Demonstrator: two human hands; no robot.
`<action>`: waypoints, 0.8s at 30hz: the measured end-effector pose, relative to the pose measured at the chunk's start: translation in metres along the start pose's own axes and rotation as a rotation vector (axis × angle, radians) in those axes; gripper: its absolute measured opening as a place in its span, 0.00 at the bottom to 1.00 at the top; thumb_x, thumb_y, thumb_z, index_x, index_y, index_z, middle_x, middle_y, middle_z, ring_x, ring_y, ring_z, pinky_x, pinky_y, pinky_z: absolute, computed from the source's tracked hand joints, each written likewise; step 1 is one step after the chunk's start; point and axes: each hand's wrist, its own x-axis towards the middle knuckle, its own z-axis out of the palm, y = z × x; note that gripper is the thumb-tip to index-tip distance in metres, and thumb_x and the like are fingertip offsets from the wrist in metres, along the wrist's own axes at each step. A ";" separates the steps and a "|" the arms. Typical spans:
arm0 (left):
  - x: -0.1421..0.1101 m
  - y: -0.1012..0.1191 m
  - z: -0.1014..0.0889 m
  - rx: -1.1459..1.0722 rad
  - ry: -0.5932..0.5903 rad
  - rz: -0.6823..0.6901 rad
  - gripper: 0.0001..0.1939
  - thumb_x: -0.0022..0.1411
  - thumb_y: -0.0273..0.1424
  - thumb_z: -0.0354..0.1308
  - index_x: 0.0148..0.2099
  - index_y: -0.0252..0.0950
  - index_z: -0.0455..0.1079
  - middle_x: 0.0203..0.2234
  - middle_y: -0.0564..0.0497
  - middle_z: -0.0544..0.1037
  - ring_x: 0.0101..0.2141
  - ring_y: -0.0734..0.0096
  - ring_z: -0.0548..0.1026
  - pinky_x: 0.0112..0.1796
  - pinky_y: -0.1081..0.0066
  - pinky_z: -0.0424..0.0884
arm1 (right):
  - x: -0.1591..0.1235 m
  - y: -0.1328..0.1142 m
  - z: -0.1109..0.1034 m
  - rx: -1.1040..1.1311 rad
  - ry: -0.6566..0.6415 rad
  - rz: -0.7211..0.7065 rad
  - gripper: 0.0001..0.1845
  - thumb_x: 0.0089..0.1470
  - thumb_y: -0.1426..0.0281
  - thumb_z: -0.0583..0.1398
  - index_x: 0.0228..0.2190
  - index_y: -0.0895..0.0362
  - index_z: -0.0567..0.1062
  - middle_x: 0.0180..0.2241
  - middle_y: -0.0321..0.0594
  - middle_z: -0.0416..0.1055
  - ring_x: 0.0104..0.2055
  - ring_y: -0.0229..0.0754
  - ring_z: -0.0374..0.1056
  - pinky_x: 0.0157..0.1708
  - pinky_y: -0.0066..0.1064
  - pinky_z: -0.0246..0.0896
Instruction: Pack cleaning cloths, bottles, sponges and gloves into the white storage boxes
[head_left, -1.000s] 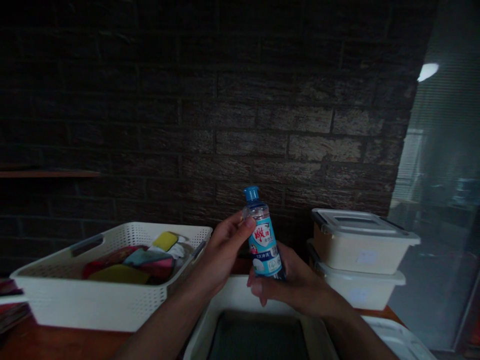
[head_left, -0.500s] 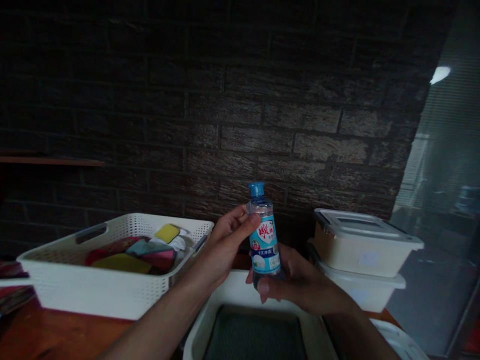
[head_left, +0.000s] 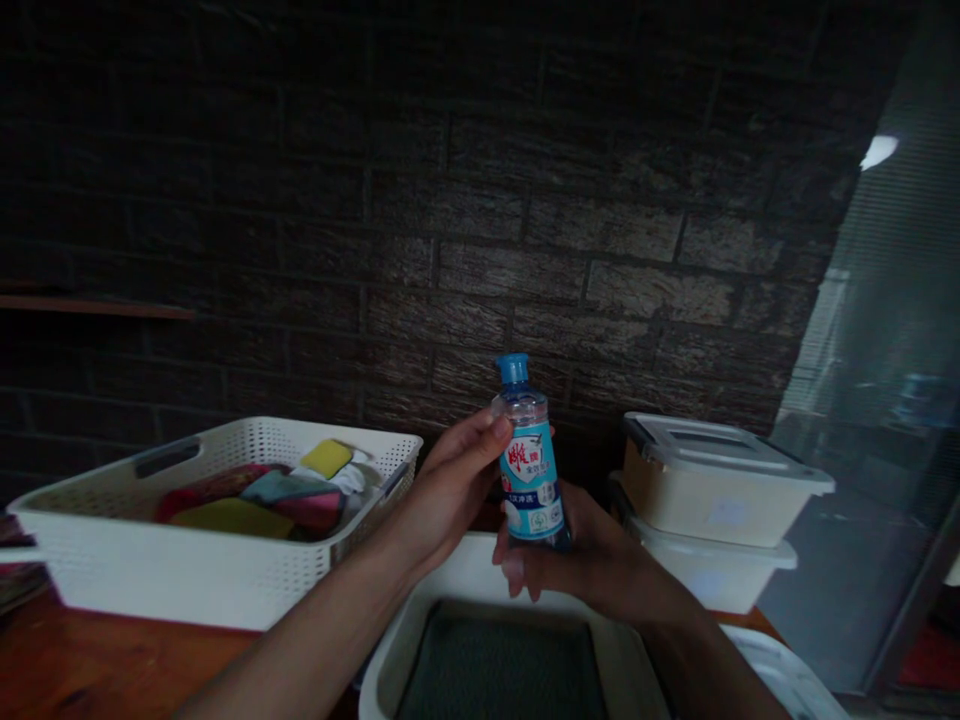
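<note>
Obs. Bottle upright, slight tilt, above the far end of the tub. Its base is partly covered by the right hand; the blue cap is in full view. Left hand grasps the upper part, thumb on the front near the shoulder, other fingers largely hidden. Right hand grips the lower part, thumb toward the viewer. Liquid level hard to read in dim light.

Cut off: near end of the tub, at the bottom edge; part of the loose lid, also at the bottom edge; shelf, at the left edge. Lower-left items beside the basket too dark and cropped to name.

Counts: bottle, 1; basket, 1; tub, 1; stacked bins, 2; loose lid, 1; yellow sponge, 1. Cloths overlap, number unclear.

Containers: basket, white, perforated, on the wooden table; holds the sponge and cloths in red, blue, pink, yellow-green and white. Tub, white; holds a dark green textured pad, near end out of frame. Upper bin, lidded, rests on lower bin; contents of both not discernible.
</note>
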 end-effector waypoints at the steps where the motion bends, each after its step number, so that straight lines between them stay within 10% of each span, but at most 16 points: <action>1: 0.000 0.000 0.000 0.006 0.009 -0.005 0.17 0.68 0.42 0.62 0.50 0.36 0.78 0.41 0.46 0.82 0.42 0.63 0.77 0.43 0.68 0.70 | -0.001 -0.002 0.001 -0.012 0.027 -0.004 0.19 0.49 0.63 0.74 0.38 0.59 0.76 0.30 0.35 0.74 0.30 0.34 0.66 0.29 0.25 0.63; 16: 0.002 0.000 0.004 -0.048 0.077 0.023 0.17 0.67 0.41 0.64 0.52 0.35 0.75 0.43 0.45 0.82 0.40 0.63 0.80 0.45 0.66 0.73 | -0.002 -0.007 0.007 -0.148 0.129 -0.028 0.31 0.49 0.68 0.73 0.53 0.54 0.72 0.36 0.34 0.73 0.36 0.39 0.66 0.35 0.30 0.63; 24: 0.000 0.004 0.005 -0.180 0.113 -0.026 0.17 0.70 0.34 0.60 0.57 0.35 0.69 0.43 0.44 0.81 0.37 0.63 0.82 0.42 0.65 0.78 | 0.003 -0.003 0.002 0.015 -0.021 0.074 0.25 0.48 0.61 0.74 0.43 0.59 0.74 0.37 0.40 0.75 0.37 0.39 0.67 0.37 0.30 0.62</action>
